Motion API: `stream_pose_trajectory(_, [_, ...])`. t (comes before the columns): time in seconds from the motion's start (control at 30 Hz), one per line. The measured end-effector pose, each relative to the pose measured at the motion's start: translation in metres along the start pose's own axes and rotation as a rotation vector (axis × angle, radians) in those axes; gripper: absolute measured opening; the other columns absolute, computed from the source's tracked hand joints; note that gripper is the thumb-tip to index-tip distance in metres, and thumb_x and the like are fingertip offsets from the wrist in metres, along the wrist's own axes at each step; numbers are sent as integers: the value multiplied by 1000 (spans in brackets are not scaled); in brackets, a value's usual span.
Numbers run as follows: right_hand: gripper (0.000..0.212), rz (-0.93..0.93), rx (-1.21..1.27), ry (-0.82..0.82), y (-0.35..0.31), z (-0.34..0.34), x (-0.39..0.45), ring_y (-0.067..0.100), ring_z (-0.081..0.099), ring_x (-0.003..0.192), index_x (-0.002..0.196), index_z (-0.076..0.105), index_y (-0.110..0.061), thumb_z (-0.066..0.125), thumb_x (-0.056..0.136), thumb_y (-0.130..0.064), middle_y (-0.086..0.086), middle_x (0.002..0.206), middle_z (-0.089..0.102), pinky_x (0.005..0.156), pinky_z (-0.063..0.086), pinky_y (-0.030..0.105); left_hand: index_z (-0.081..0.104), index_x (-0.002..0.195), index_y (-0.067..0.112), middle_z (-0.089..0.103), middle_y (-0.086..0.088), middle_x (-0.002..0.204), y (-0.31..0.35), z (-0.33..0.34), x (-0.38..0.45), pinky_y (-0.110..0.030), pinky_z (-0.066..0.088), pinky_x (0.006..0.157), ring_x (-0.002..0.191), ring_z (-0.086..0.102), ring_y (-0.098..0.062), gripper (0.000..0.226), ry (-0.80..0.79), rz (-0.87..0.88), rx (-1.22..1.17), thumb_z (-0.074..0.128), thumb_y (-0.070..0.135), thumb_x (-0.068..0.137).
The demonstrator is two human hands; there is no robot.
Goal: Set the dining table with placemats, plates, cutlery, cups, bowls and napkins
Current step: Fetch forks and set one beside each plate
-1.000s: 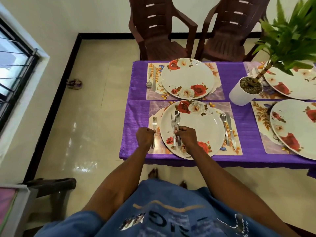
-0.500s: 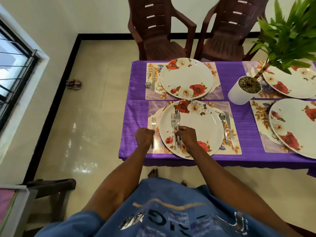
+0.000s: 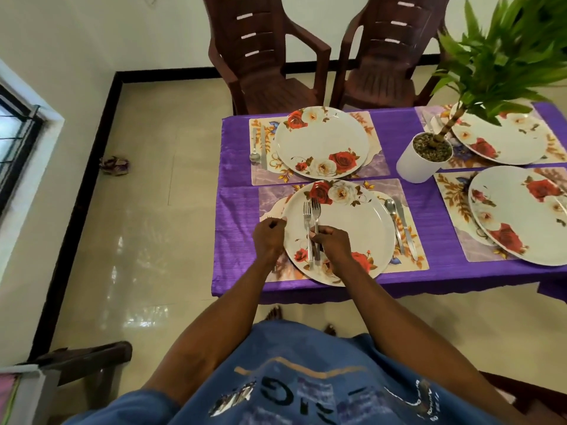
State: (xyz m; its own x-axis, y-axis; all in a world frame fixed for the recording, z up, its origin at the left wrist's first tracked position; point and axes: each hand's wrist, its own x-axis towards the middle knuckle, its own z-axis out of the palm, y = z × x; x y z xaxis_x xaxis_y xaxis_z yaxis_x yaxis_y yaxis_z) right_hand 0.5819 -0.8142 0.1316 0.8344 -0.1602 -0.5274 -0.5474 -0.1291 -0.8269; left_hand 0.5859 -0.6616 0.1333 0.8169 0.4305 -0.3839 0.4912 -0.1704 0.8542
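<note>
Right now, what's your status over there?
Right hand gripping two forks above near plate. Left hand curled beside plate, contents hidden. Nothing in the way.

1 wide-angle camera sits on the person's head, looking forward and steeply down over the blue printed shirt [image 3: 306, 391] and both forearms. It is close above the left hand [image 3: 268, 237] and right hand [image 3: 333, 245], which fall near the centre of view. Beyond the hands lie the purple-clothed table [image 3: 429, 139] and 2 dark brown plastic chairs [image 3: 264, 56]; left of them, cream floor tiles [image 3: 138, 210]. No 2nd view shares the scene.
</note>
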Motion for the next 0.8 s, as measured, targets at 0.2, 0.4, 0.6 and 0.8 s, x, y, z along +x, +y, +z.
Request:
stream_pose_trajectory(0.2, [20,-27,85,137,-6,-30,-9,17,69,82,103,76,-14,69,86,-8,-1,87,74,81,57,32,73,87,16,70,-3,84,25,39,-11,-32,46,67,70,58,-17,22,-330,71,34,62,35,94])
stream_pose_trajectory(0.4, [21,-20,217,283,8,-88,-22,15,69,73,88,75,-17,66,84,1,-1,78,73,68,55,26,74,77,13,65,1,66,34,100,-35,-25,39,53,57,54,-15,24,-557,86,62,69,33,89])
stream_pose_trajectory(0.6, [21,64,265,377,38,-154,-18,16,67,80,96,77,-13,73,78,-3,2,90,75,81,55,33,74,75,13,68,0,66,49,166,-74,-25,44,58,56,58,-12,14,-673,117,116,71,20,87])
stream_pose_trajectory(0.8, [20,34,250,363,50,-252,-9,17,66,72,92,76,-14,70,79,2,5,82,74,74,54,31,72,80,5,65,-5,61,60,255,-124,-24,45,47,49,56,-13,8,-611,77,101,68,10,84])
